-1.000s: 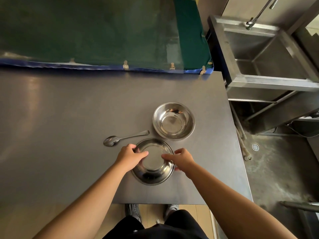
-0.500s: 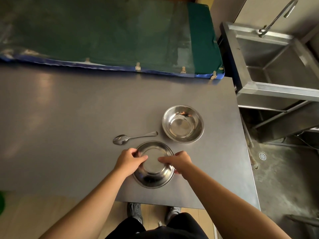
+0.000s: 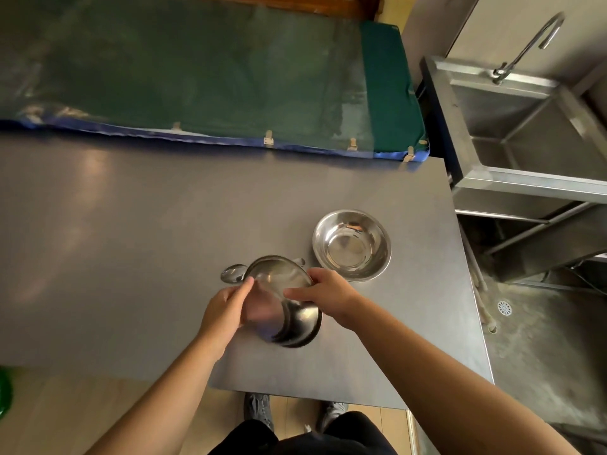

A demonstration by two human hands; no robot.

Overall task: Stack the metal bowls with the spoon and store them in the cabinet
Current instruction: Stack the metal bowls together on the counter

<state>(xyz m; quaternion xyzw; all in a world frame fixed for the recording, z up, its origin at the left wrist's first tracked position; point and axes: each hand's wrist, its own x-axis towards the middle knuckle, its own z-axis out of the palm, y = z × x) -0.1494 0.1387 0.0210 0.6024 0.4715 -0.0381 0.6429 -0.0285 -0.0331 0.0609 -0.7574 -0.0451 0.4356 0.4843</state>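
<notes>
Left hand (image 3: 226, 307): we grip the near bowl (image 3: 285, 307) on its left rim, fingers curled against the metal.
Right hand (image 3: 328, 295): pinches the same bowl's right rim.
Near bowl: off the steel table (image 3: 131, 241), tilted, its image blurred.
Spoon (image 3: 234, 273): on the table just behind the held bowl, handle mostly hidden.
Far bowl (image 3: 352, 245): upright on the table, apart from the held bowl, to its right.
Sink (image 3: 525, 133): beyond the table's right edge.
Cabinet: not in view.
Risk: smooth rims may slip from our grip; the tilted bowl could knock the spoon, or seat crookedly in the far bowl.
Writing: none readable.
</notes>
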